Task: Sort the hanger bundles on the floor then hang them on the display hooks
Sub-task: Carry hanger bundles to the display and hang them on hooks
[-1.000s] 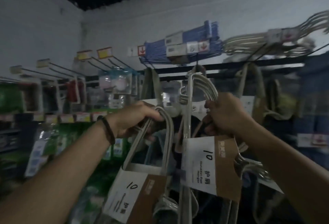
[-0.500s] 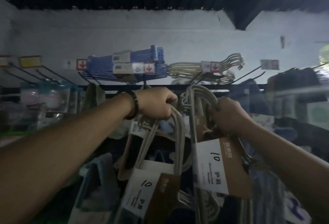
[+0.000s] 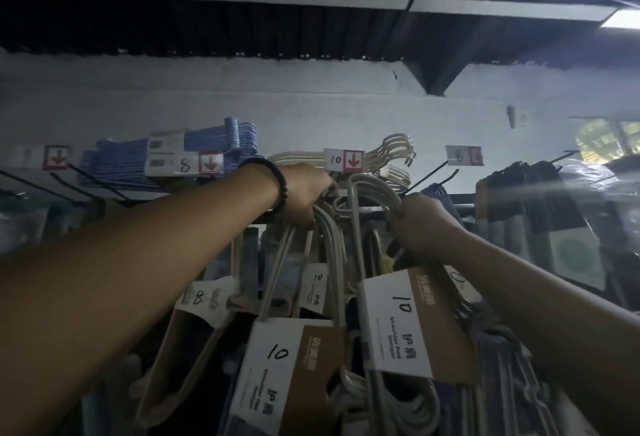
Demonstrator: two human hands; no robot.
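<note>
Left hand (image 3: 304,193) is gripping a cream hanger bundle (image 3: 277,359) marked "10"; right hand (image 3: 420,224) is gripping a second bundle (image 3: 398,325), also "10", both just below the "10" price tag (image 3: 343,160).

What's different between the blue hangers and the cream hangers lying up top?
The blue hangers lie to the left, the cream hangers to the right. The blue hangers' tag reads 8; the cream hangers' tag reads 10. Both bundles lie flat across the top hooks behind red-arrow tags.
</note>
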